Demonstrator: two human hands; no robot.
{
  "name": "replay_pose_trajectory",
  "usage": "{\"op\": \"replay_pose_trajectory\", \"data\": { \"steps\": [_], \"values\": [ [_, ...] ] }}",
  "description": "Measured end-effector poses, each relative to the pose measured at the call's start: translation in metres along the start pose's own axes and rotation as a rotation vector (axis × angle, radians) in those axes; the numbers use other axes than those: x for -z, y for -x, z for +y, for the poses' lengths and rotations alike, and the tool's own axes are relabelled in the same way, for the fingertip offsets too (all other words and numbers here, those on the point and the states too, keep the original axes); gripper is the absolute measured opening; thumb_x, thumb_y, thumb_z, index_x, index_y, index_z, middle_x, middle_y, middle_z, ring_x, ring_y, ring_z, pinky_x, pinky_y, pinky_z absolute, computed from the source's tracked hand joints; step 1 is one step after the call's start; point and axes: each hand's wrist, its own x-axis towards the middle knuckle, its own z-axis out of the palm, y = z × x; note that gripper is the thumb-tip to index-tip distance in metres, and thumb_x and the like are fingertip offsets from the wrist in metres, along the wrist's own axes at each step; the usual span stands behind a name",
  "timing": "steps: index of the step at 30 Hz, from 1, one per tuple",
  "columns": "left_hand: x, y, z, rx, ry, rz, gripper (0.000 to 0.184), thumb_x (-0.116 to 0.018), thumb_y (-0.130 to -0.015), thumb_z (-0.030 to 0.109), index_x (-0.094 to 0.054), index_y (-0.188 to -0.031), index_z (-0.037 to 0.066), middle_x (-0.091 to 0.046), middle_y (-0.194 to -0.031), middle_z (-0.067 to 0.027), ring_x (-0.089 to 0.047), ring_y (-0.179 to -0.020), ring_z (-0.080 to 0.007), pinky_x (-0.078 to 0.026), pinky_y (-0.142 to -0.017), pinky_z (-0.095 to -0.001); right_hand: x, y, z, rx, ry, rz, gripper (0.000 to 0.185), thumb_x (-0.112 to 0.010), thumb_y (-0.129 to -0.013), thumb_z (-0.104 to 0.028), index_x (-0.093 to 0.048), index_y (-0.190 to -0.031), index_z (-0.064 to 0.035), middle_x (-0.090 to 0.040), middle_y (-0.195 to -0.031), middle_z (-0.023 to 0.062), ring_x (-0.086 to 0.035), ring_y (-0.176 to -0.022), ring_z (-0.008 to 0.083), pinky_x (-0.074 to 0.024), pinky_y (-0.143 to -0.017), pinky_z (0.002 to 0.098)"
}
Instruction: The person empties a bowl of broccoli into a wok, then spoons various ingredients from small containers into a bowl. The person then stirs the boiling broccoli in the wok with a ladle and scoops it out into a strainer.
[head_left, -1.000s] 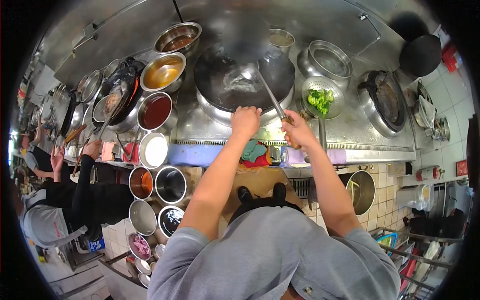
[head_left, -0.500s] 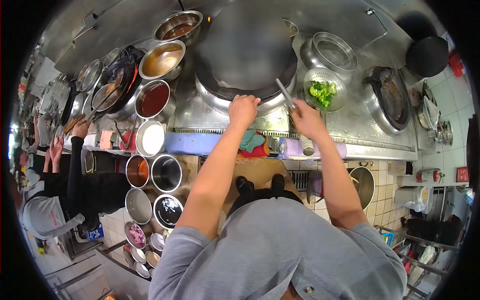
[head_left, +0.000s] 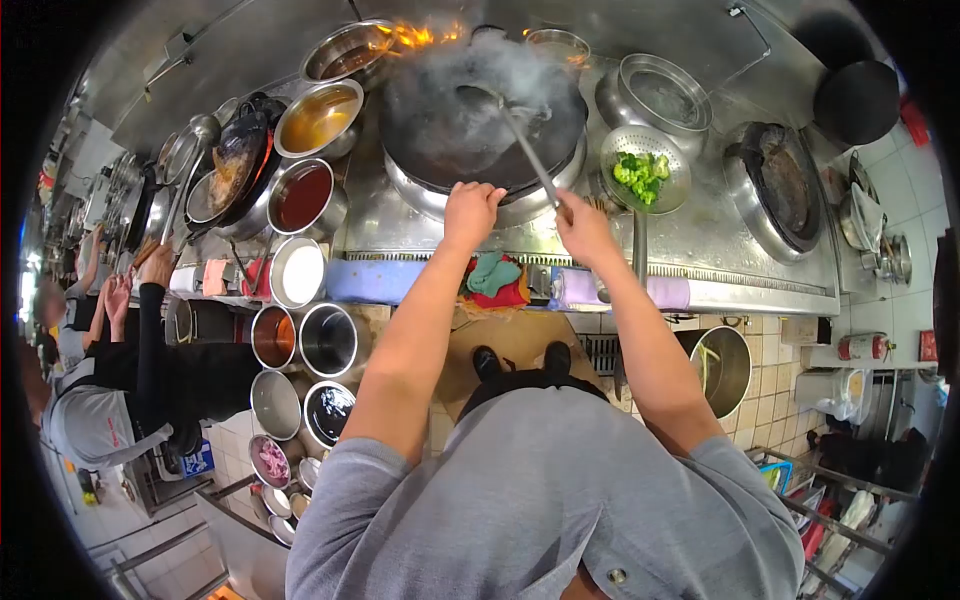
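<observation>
My left hand (head_left: 472, 213) is closed at the near rim of a large dark wok (head_left: 430, 140) on the stove. My right hand (head_left: 586, 232) grips the long metal handle of a ladle (head_left: 528, 150). The ladle's bowl rests inside the wok, where steam hides part of the surface. To the right of the wok, a perforated strainer (head_left: 612, 150) holds bright green broccoli (head_left: 640, 175); its handle points toward me, just past my right forearm. Flames (head_left: 420, 36) rise behind the wok at the back left.
Left of the wok stand bowls of amber liquid (head_left: 318, 120), red sauce (head_left: 302, 196) and something white (head_left: 298, 272). A metal pot (head_left: 632, 85) is behind the strainer, another wok (head_left: 775, 195) farther right. Folded cloths (head_left: 492, 278) lie on the front edge. A co-worker (head_left: 150, 350) works at left.
The wok's inside, blurred over before, now shows steam and the ladle's bowl. My right hand has shifted left. Flames at the back have grown.
</observation>
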Motion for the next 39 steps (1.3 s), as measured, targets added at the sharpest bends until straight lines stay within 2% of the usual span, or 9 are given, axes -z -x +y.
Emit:
{"op": "replay_pose_trajectory", "data": {
  "steps": [3, 6, 11, 17, 21, 26, 33, 36, 39],
  "values": [
    [0.005, -0.005, 0.002, -0.013, 0.008, 0.003, 0.022, -0.057, -0.081, 0.024, -0.062, -0.072, 0.005, -0.056, -0.068, -0.0124, -0.050, -0.069, -0.0328, -0.040, -0.066, -0.0403, 0.017, 0.017, 0.018, 0.127, -0.207, -0.073, 0.044, -0.053, -0.080, -0.012, -0.047, -0.123, -0.0075, -0.062, -0.084, 0.0169, -0.060, -0.072, 0.0244, -0.0461, -0.068, 0.0341],
    [0.003, -0.002, 0.001, 0.026, 0.018, 0.010, 0.020, -0.057, -0.081, 0.023, -0.063, -0.075, 0.005, -0.056, -0.071, -0.0129, -0.050, -0.073, -0.0319, -0.040, -0.070, -0.0400, 0.066, 0.037, -0.003, -0.169, -0.343, -0.296, 0.044, -0.054, -0.080, -0.014, -0.047, -0.123, -0.0087, -0.060, -0.079, 0.0179, -0.059, -0.070, 0.0282, -0.0456, -0.068, 0.0359],
    [0.016, 0.013, 0.020, 0.060, 0.167, 0.090, 0.013, -0.057, -0.080, 0.015, -0.062, -0.086, 0.004, -0.058, -0.087, -0.0133, -0.052, -0.088, -0.0312, -0.041, -0.080, -0.0377, -0.009, -0.013, 0.002, 0.132, 0.019, 0.087, 0.046, -0.054, -0.079, -0.013, -0.046, -0.125, -0.0082, -0.063, -0.082, 0.0110, -0.059, -0.069, 0.0173, -0.0459, -0.066, 0.0328],
    [0.052, 0.145, 0.029, 0.096, 0.306, -0.097, 0.016, -0.056, -0.080, 0.012, -0.059, -0.095, 0.006, -0.056, -0.099, -0.0153, -0.054, -0.093, -0.0323, -0.044, -0.080, -0.0362, 0.064, 0.024, 0.018, -0.125, -0.253, -0.320, 0.047, -0.055, -0.080, -0.013, -0.046, -0.125, -0.0085, -0.060, -0.072, 0.0068, -0.050, -0.056, 0.0110, -0.0431, -0.057, 0.0276],
    [0.015, 0.321, -0.016, 0.725, 0.357, -0.321, 0.013, -0.057, -0.080, 0.013, -0.061, -0.090, 0.006, -0.059, -0.086, -0.0143, -0.057, -0.087, -0.0296, -0.045, -0.077, -0.0351, 0.025, -0.002, 0.006, 0.111, 0.135, 0.084, 0.045, -0.054, -0.080, -0.013, -0.046, -0.124, -0.0102, -0.062, -0.076, 0.0148, -0.060, -0.067, 0.0279, -0.0464, -0.066, 0.0372],
    [0.025, 0.337, -0.007, 0.939, 0.307, -0.284, 0.013, -0.058, -0.079, 0.018, -0.063, -0.086, 0.008, -0.061, -0.083, -0.0124, -0.058, -0.082, -0.0294, -0.046, -0.072, -0.0377, -0.007, -0.001, 0.014, 0.074, -0.110, -0.098, 0.045, -0.053, -0.080, -0.015, -0.046, -0.123, -0.0093, -0.061, -0.087, 0.0187, -0.059, -0.080, 0.0339, -0.0458, -0.074, 0.0381],
    [-0.006, 0.115, 0.142, -0.010, 0.153, -0.489, 0.014, -0.060, -0.076, 0.023, -0.065, -0.080, 0.011, -0.062, -0.088, -0.0077, -0.055, -0.088, -0.0276, -0.040, -0.076, -0.0432, 0.057, 0.022, 0.036, 0.074, -0.037, -0.054, 0.044, -0.052, -0.079, -0.014, -0.046, -0.121, -0.0058, -0.061, -0.090, 0.0198, -0.058, -0.084, 0.0364, -0.0458, -0.074, 0.0396],
    [-0.095, 0.068, 0.188, -0.345, -0.091, -0.492, 0.039, -0.051, -0.082, 0.035, -0.056, -0.108, 0.007, -0.057, -0.104, -0.0131, -0.051, -0.102, -0.0289, -0.035, -0.090, -0.0441, 0.035, 0.025, 0.045, 0.063, -0.233, 0.123, 0.046, -0.052, -0.081, -0.010, -0.040, -0.125, -0.0064, -0.057, -0.075, 0.0132, -0.055, -0.063, 0.0223, -0.0454, -0.060, 0.0326],
    [-0.194, 0.068, 0.175, -0.260, 0.104, -0.471, 0.055, -0.042, -0.084, 0.049, -0.046, -0.118, 0.006, -0.055, -0.108, -0.0153, -0.051, -0.103, -0.0301, -0.036, -0.092, -0.0431, 0.053, 0.061, 0.039, -0.307, -0.766, -0.074, 0.048, -0.051, -0.084, -0.008, -0.035, -0.129, -0.0067, -0.049, -0.063, 0.0057, -0.045, -0.048, 0.0130, -0.0381, -0.043, 0.0264]
  ]
}}
